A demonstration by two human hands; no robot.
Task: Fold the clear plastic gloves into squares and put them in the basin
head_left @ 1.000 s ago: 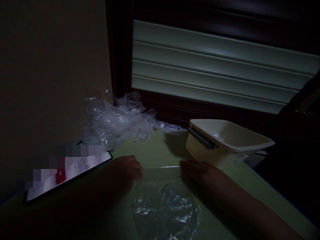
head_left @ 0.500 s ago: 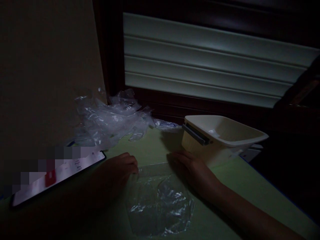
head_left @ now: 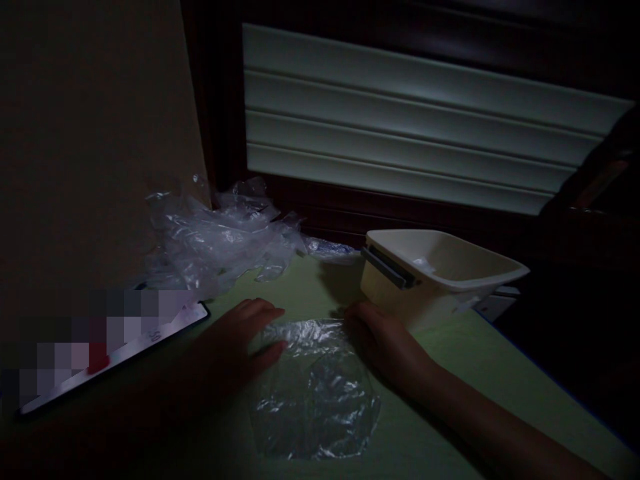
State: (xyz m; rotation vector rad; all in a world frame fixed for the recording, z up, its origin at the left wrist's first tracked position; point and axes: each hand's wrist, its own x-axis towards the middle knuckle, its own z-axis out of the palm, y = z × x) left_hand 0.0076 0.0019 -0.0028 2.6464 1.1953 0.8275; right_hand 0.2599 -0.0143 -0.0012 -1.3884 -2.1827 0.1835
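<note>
A clear plastic bag [head_left: 315, 400] lies nearly flat on the green tabletop [head_left: 425, 413], its upper edge crinkled and shiny. At its upper left corner is my left hand [head_left: 250, 337], thumb and fingers spread apart with nothing between them. My right hand [head_left: 377, 333] is closed at the bag's upper right corner, fingers curled down over the edge; the fingertips are in shadow. Just beyond the right hand stands a cream plastic bin [head_left: 400, 303] with a dark grey handle, something small and pale inside it.
A heap of crumpled clear plastic bags [head_left: 225, 240] sits at the back left against the wall. A lit phone [head_left: 125, 353], partly blurred out, lies left of my left hand. Behind the table is a dark-framed louvred panel [head_left: 400, 127]. The table's right edge [head_left: 550, 380] drops into darkness.
My left hand has let go of the bag's upper left corner and its fingers have spread. The bag's upper edge has become more crinkled. The right hand stays at its corner.
</note>
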